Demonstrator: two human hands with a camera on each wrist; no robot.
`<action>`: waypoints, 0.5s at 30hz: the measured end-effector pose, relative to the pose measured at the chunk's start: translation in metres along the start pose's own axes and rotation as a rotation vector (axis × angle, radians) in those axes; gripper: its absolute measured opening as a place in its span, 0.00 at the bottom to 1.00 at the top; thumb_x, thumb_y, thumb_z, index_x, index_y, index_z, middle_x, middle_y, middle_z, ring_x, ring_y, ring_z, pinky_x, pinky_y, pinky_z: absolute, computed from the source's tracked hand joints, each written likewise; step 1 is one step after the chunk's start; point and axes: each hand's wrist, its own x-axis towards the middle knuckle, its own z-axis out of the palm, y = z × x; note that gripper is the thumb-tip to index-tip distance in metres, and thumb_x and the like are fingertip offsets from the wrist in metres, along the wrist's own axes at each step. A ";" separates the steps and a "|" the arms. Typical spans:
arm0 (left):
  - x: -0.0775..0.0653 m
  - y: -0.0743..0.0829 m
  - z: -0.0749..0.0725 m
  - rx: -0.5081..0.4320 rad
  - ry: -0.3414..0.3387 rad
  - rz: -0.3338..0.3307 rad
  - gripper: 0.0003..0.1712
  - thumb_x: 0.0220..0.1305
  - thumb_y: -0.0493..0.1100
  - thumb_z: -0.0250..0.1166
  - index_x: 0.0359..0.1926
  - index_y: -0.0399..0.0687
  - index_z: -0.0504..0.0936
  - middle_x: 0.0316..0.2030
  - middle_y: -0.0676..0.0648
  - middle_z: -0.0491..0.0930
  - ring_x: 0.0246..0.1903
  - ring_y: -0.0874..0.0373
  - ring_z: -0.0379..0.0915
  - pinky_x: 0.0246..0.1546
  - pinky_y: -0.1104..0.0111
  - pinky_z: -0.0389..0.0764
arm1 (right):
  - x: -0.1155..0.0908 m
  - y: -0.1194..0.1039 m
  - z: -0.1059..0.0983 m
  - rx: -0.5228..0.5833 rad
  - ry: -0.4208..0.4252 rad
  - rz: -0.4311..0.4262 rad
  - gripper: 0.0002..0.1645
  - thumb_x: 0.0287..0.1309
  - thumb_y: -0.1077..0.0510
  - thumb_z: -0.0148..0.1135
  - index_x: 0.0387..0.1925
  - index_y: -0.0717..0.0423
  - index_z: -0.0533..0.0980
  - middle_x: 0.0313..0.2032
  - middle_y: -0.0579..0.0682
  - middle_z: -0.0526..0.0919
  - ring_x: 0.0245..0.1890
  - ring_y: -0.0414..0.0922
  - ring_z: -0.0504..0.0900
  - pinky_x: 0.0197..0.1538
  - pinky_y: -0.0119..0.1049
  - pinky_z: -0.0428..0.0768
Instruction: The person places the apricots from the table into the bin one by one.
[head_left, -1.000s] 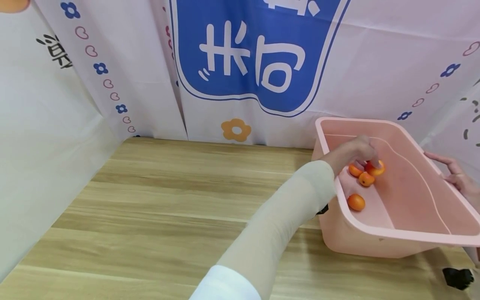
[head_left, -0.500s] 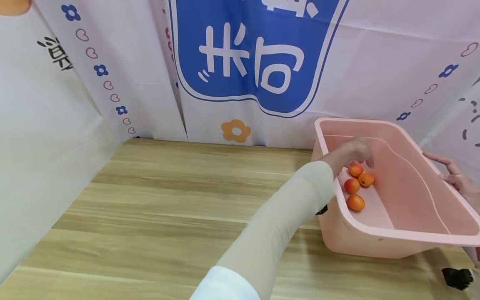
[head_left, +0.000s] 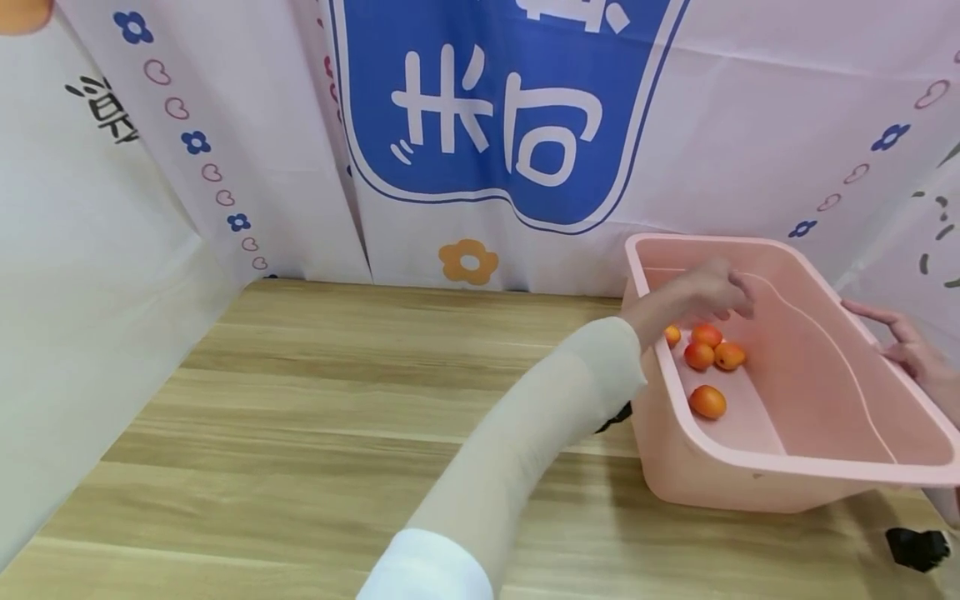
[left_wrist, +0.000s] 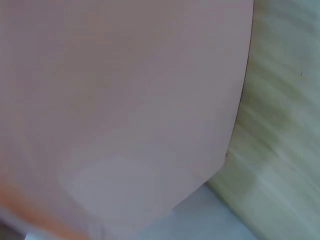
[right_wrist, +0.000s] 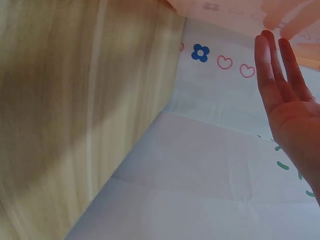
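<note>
My left hand (head_left: 716, 287) reaches over the left rim into a pink plastic tub (head_left: 825, 392), its fingers loosely bent and holding nothing. Below it on the tub floor lie several small orange-red fruits. Two of them, a redder fruit (head_left: 699, 356) and one with a dark spot at its end (head_left: 729, 357), lie side by side. Another fruit (head_left: 707, 402) sits apart, nearer the front. A further fruit (head_left: 672, 335) is partly hidden by the left rim. My right hand (right_wrist: 292, 110) has straight fingers against the outside of the tub's right wall, near the rim.
The tub stands at the right end of a wood-grain table (head_left: 337, 417). A printed white cloth (head_left: 285, 150) with a blue sign hangs behind and at both sides. A black object (head_left: 917, 548) shows near the lower right corner.
A second ago the left hand's fingers were on a fruit in the tub. The fruits have shifted, and the hand has risen off them. The right hand has stayed at the rim.
</note>
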 end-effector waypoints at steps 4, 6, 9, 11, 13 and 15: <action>-0.013 -0.003 -0.027 -0.025 -0.063 0.098 0.11 0.69 0.39 0.70 0.51 0.48 0.87 0.39 0.54 0.84 0.36 0.61 0.80 0.38 0.76 0.84 | 0.001 -0.007 -0.003 -0.001 -0.009 0.107 0.45 0.69 0.77 0.28 0.63 0.32 0.76 0.43 0.38 0.87 0.27 0.36 0.85 0.26 0.26 0.82; -0.020 -0.007 -0.045 -0.059 -0.109 0.167 0.14 0.69 0.38 0.69 0.55 0.44 0.86 0.42 0.50 0.86 0.38 0.60 0.82 0.38 0.76 0.84 | 0.002 -0.010 -0.007 0.040 -0.040 0.161 0.43 0.72 0.75 0.28 0.64 0.32 0.75 0.47 0.37 0.87 0.33 0.38 0.88 0.30 0.30 0.85; -0.033 -0.016 -0.074 -0.123 -0.167 0.254 0.17 0.71 0.36 0.66 0.59 0.37 0.83 0.47 0.44 0.86 0.41 0.58 0.83 0.39 0.75 0.85 | 0.004 -0.012 -0.015 -0.046 -0.055 0.197 0.43 0.74 0.74 0.29 0.65 0.28 0.75 0.48 0.31 0.86 0.38 0.34 0.88 0.33 0.29 0.86; -0.045 -0.022 -0.092 -0.140 -0.193 0.288 0.19 0.72 0.35 0.65 0.61 0.35 0.81 0.51 0.42 0.85 0.43 0.57 0.83 0.42 0.75 0.85 | 0.006 -0.012 -0.021 -0.192 -0.055 0.136 0.45 0.72 0.77 0.32 0.64 0.27 0.76 0.50 0.25 0.83 0.43 0.28 0.85 0.36 0.23 0.83; -0.057 -0.028 -0.108 -0.126 -0.193 0.312 0.19 0.73 0.36 0.64 0.62 0.36 0.80 0.53 0.42 0.85 0.46 0.57 0.83 0.46 0.74 0.85 | 0.008 -0.014 -0.022 -0.409 0.009 0.044 0.46 0.70 0.78 0.37 0.66 0.27 0.76 0.50 0.18 0.80 0.46 0.19 0.79 0.43 0.16 0.78; -0.070 -0.036 -0.122 -0.109 -0.184 0.337 0.20 0.74 0.37 0.64 0.63 0.37 0.80 0.55 0.43 0.84 0.49 0.57 0.83 0.49 0.72 0.85 | 0.009 -0.020 -0.017 -0.609 0.109 -0.047 0.44 0.69 0.77 0.40 0.68 0.29 0.74 0.50 0.13 0.77 0.50 0.15 0.73 0.51 0.11 0.71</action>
